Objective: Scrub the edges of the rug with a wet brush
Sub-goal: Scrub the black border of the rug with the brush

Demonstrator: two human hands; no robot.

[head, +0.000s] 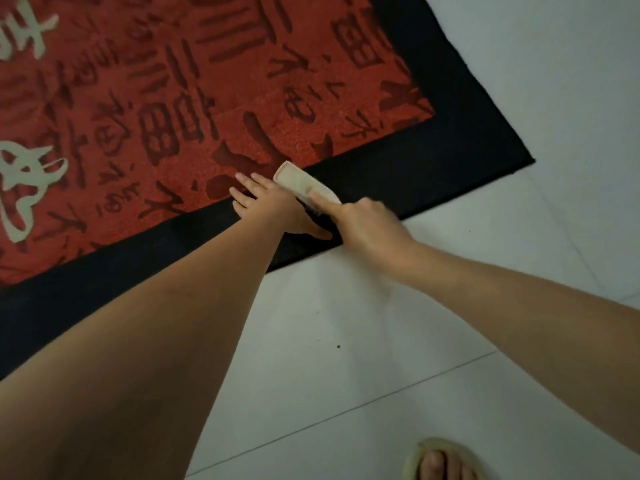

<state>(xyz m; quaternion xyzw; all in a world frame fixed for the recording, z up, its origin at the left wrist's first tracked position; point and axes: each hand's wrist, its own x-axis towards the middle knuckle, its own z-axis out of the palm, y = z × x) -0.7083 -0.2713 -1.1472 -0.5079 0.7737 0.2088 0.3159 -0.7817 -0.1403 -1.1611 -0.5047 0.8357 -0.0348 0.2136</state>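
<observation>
A red rug [214,81] with dark characters and a wide black border [450,157] lies on the floor. My left hand [273,206] presses flat on the border near its front edge, fingers spread onto the red part. My right hand [367,226] grips a pale, cream-backed brush [304,183], index finger stretched along its back. The brush sits bristles-down on the black border just right of my left hand.
Light grey floor tiles [381,358] with thin grout lines fill the right and front. The rug's corner [530,162] points right. A foot in a pale sandal [440,462] stands at the bottom edge.
</observation>
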